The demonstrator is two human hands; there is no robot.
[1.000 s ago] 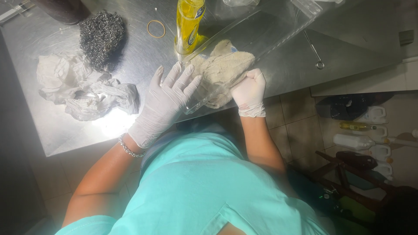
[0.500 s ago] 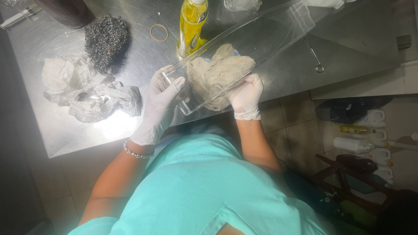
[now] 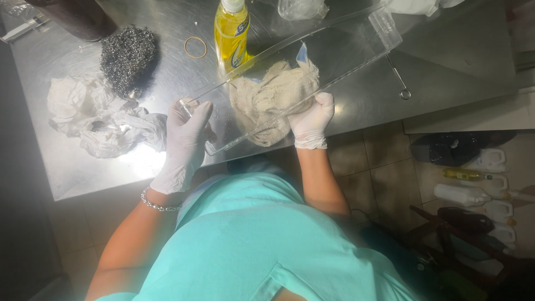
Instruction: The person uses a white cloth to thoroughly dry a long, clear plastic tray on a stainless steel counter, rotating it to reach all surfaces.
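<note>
I look down at a steel table. A long clear plastic tray is held slanted over it. My left hand, in a white glove, grips the tray's near left end. My right hand, also gloved, presses a beige cloth against the tray near its lower edge. The cloth is bunched up and shows through the clear plastic.
A yellow bottle stands behind the tray. Steel wool, crumpled white wipes and a rubber band lie at the left. A metal pin lies at the right. Several bottles sit on the floor.
My left hand went from lying flat and open on the cloth to gripping the tray's end. The tray came forward over the cloth, and my right hand now holds the cloth against it.
</note>
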